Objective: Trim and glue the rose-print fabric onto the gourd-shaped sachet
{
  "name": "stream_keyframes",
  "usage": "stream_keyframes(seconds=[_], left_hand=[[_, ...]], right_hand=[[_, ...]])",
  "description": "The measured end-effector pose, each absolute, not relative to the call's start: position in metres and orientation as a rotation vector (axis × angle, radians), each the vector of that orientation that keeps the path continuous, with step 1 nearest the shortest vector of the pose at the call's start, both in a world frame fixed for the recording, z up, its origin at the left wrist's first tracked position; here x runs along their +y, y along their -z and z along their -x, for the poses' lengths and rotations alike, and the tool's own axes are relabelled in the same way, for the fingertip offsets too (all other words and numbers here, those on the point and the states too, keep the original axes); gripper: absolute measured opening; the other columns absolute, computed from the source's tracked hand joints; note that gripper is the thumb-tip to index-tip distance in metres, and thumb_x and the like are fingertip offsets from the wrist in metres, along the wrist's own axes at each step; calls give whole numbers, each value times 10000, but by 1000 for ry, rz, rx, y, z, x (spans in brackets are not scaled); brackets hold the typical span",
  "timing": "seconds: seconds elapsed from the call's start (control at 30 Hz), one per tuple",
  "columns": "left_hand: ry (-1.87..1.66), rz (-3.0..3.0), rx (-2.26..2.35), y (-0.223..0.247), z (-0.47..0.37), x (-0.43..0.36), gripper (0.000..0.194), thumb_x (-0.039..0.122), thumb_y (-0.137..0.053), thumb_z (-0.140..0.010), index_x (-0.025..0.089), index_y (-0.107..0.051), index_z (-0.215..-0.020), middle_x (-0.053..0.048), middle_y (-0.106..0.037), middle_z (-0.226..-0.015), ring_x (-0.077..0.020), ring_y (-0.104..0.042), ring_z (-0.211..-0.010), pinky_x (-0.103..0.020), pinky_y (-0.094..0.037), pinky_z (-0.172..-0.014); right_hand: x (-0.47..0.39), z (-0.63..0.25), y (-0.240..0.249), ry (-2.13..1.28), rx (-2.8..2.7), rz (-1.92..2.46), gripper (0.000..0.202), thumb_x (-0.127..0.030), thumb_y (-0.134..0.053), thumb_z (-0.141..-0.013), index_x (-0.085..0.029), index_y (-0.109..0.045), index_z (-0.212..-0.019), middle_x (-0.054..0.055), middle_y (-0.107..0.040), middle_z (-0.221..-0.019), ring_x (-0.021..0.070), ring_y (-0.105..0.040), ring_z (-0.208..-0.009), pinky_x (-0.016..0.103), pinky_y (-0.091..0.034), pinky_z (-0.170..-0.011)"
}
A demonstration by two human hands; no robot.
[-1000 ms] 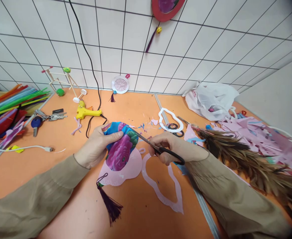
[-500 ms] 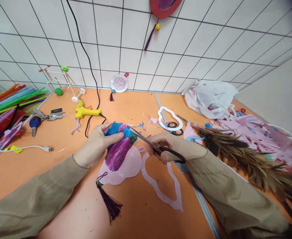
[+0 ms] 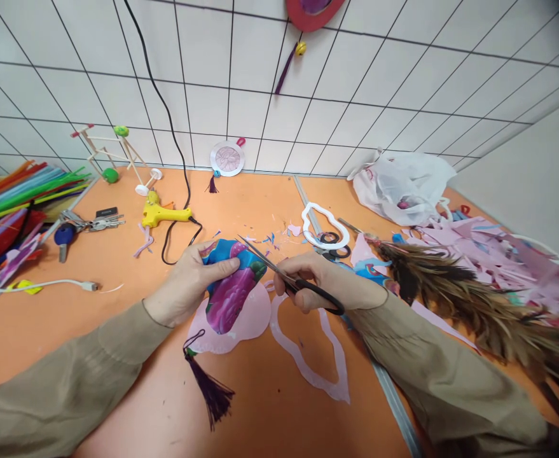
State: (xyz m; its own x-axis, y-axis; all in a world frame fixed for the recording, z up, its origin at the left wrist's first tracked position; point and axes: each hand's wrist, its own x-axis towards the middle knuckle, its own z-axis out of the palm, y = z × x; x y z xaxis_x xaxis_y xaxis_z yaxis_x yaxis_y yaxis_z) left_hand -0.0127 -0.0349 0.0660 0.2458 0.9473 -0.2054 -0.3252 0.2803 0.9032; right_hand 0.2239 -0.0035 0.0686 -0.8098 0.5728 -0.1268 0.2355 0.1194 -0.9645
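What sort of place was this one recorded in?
Most likely a craft workspace, though whether in a home, school or workshop I can't tell: scissors in the right hand, a yellow glue gun, and a heap of pink scraps.

Holds fabric (image 3: 231,292) in left grip (image 3: 184,286), scissors (image 3: 324,295) in right grip (image 3: 324,275). On the worktop (image 3: 158,397), has a tassel (image 3: 207,389) before the left grip, a glue gun (image 3: 165,214) behind it, a cut-out frame (image 3: 339,372) before the right grip, a feather duster (image 3: 474,302) right of that grip.
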Motion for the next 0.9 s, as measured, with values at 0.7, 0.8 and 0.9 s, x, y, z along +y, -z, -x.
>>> stream_keyframes(seconds=[0.7,0.8,0.9], left_hand=[[-992,-852,964,-69,6,-42,265,388,-816,-709,144,-715,-732,-24,-677,-654,-127,-601,-575,-239,-474,-582],[-1001,-877,981,-69,6,-43,264,393,-802,-722,147,-707,-726,-13,-654,-633,-120,-569,-556,-238,-442,-554],[-1008,-889,988,-67,5,-44,257,389,-788,-742,150,-699,-716,-6,-639,-625,-109,-544,-547,-231,-421,-543]], right_hand=[[-4,-218,-63,-1718,-2142,717,590,-740,-644,-726,-157,-552,-743,-32,-456,-567,81,-399,-502,225,-293,-452],[-7,-216,-64,-1745,-2105,760,608,-760,-644,-703,-161,-550,-746,-38,-448,-547,84,-391,-498,230,-287,-453],[-8,-214,-63,-1757,-2075,782,605,-748,-658,-699,-154,-555,-753,-39,-446,-546,84,-385,-502,228,-288,-458]])
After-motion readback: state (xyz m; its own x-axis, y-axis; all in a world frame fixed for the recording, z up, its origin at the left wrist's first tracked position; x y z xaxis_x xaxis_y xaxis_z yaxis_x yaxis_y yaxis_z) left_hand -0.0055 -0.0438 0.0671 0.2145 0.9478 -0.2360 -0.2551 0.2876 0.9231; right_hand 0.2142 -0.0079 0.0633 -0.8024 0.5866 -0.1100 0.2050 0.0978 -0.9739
